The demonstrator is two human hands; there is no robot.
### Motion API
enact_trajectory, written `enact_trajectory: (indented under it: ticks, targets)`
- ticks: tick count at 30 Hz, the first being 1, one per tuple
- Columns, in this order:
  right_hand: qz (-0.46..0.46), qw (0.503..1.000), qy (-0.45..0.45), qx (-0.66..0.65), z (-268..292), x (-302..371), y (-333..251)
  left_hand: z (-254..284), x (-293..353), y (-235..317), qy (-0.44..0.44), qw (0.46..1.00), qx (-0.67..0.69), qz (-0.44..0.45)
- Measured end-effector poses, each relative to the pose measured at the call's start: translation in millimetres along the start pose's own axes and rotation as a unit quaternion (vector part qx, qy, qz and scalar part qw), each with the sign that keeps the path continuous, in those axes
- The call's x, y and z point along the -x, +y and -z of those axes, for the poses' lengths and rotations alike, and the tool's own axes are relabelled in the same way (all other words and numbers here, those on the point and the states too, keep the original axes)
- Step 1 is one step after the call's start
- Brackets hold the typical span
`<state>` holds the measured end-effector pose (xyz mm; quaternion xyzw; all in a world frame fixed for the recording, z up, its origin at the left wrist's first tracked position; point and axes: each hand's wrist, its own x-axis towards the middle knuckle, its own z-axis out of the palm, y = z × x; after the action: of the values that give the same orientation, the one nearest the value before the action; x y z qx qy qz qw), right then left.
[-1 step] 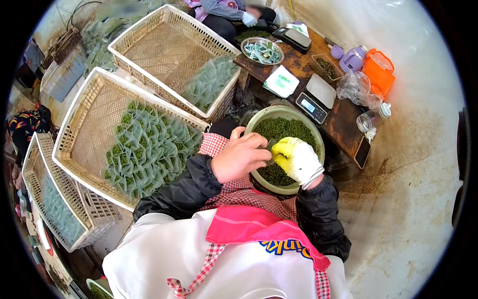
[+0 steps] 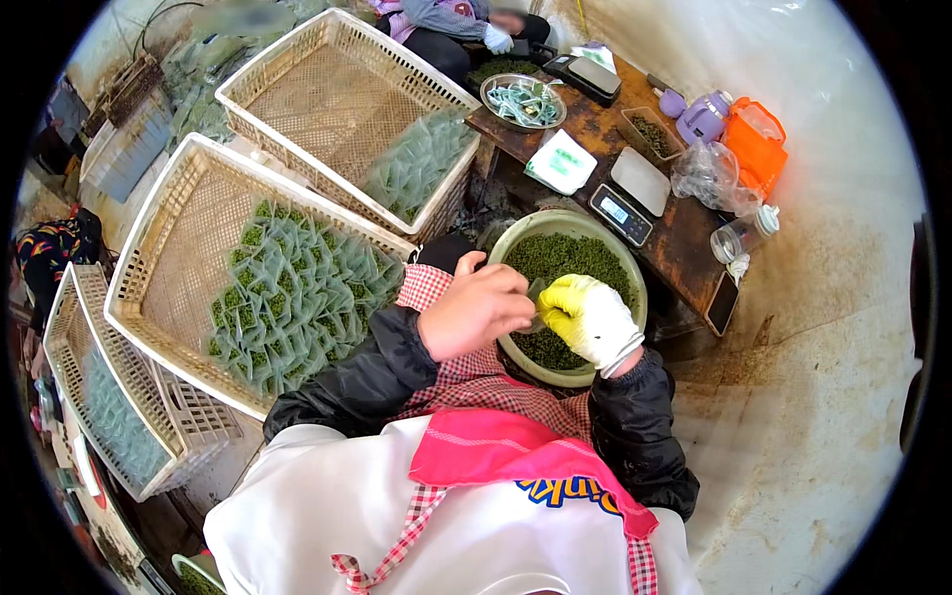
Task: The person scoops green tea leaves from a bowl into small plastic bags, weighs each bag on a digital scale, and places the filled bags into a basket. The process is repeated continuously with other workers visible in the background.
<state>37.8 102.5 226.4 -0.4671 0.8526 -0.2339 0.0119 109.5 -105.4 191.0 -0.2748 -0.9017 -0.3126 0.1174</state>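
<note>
My bare left hand point(image 2: 476, 313) is closed, its fingers bent, on the left side of a pale green tub point(image 2: 505, 240). A small clear bag point(image 2: 536, 291) shows between my two hands, mostly hidden by the fingers. My right hand point(image 2: 593, 319) wears a white glove with yellow fingers. Its fingertips are pinched together at the bag, over the tub. Small green buds or grains point(image 2: 575, 257) fill much of the tub, below my hands.
Left, a white plastic crate point(image 2: 164, 268) holds rows of small filled bags point(image 2: 293, 297); more crates stand around it. On the wooden table point(image 2: 684, 243) are a digital scale point(image 2: 622, 215), a stack of white packets point(image 2: 560, 163) and a metal bowl point(image 2: 523, 102). A co-worker's gloved hand point(image 2: 498, 40) is beyond.
My left hand has shifted very slightly left and down. My right hand stays almost still at the bag.
</note>
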Motion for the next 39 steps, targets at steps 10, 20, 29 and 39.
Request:
enact_trajectory:
  ticks: [10, 20, 29, 39]
  targets:
    - [0.035, 0.999, 0.016, -0.035, -6, 1, -8, 22, 11, -17, -0.002, 1.000, 0.024, 0.003]
    - [0.070, 0.993, 0.087, -0.040, -3, -5, -42, 16, 7, -13, -0.020, 0.997, 0.070, -0.016]
    - [-0.089, 0.927, 0.101, -0.350, -23, 15, 0, 112, 117, -75, 0.345, 0.882, -0.218, 0.235]
    - [-0.244, 0.921, -0.033, -0.301, -95, 71, 63, 164, 337, -233, 0.243, 0.584, -0.485, 0.604]
